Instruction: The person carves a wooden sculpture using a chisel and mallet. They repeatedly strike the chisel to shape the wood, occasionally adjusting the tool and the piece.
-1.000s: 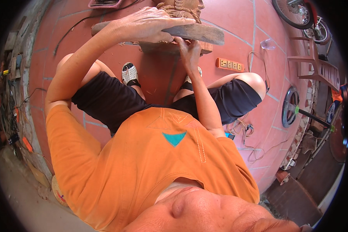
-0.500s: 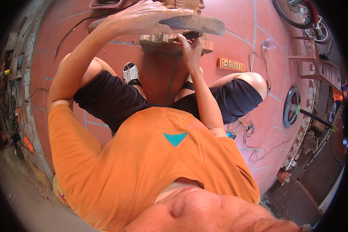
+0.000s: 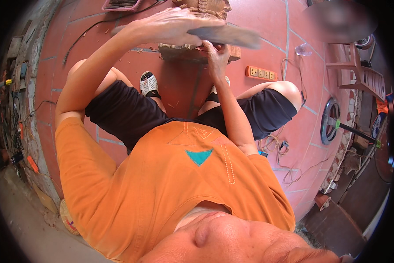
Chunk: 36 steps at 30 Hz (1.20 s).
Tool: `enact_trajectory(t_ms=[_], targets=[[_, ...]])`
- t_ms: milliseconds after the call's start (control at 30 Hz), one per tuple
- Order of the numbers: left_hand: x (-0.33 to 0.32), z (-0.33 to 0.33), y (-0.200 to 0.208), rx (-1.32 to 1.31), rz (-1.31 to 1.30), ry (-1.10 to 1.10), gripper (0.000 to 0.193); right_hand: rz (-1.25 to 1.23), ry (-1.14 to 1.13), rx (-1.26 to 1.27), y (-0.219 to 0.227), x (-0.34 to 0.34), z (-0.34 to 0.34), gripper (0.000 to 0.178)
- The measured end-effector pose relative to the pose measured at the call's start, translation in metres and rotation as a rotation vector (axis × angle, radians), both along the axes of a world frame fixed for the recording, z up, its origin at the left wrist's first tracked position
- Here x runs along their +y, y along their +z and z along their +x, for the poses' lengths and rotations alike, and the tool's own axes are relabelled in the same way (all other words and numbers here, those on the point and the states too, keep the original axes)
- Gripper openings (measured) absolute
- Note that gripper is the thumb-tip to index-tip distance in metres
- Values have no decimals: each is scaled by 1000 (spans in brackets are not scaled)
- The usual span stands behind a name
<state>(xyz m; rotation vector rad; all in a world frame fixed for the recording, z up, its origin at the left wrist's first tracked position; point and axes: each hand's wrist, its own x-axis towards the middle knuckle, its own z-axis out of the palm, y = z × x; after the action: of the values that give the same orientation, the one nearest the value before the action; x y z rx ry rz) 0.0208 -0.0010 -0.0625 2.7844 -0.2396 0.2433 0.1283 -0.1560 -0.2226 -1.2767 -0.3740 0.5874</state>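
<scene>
My left hand [image 3: 173, 27] is closed around a long flat wooden bat [image 3: 227, 35], grey-brown, which sticks out on both sides of the hand and is smeared by motion at its right end. Just beneath the bat is my right hand [image 3: 218, 55], fingers pinched together at the near side of a carved wooden block [image 3: 184, 53]. What those fingers hold is mostly hidden behind the bat; a dark piece shows beside them. The block sits on the floor beyond my feet, and a carved wooden figure [image 3: 205, 6] rises at its far side.
Wood chips lie on the red tiled floor [image 3: 162, 105]. An orange power strip [image 3: 261, 72] is right of the block, near a clear plastic cup [image 3: 304, 49]. A pink tray [image 3: 121, 4] stands far left, a pink plastic chair [image 3: 359, 72] right. A blurred dark round shape [image 3: 341, 19] appears upper right.
The bat and my left hand have shifted slightly to the right and down. My right hand stays nearly in place. A blurred round shape has come in at the upper right.
</scene>
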Motion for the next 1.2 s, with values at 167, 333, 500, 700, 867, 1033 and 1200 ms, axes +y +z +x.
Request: enact_trajectory(t_ms=[167, 333, 500, 700, 867, 1033, 1200], targets=[[-16, -1, 42, 337, 95, 167, 81, -36, 12, 67, 3, -2, 5, 26], [-17, 1, 72, 255, -57, -33, 67, 116, 3, -162, 3, 2, -5, 23], [-16, 5, 40, 369, 218, 136, 82, -10, 1, -269, -3, 6, -6, 23], [-6, -1, 83, 334, -9, 37, 66, 30, -16, 146, -3, 0, 4, 22], [1, 2, 79, 318, 62, 129, 69, 58, 40, 447, 0, 1, 6, 24], [-1, 3, 77, 247, -16, 62, 69, 107, -44, 139, -2, -4, 10, 25], [13, -11, 73, 269, -1, 93, 71, 172, 21, 65, 7, 4, 0, 22]])
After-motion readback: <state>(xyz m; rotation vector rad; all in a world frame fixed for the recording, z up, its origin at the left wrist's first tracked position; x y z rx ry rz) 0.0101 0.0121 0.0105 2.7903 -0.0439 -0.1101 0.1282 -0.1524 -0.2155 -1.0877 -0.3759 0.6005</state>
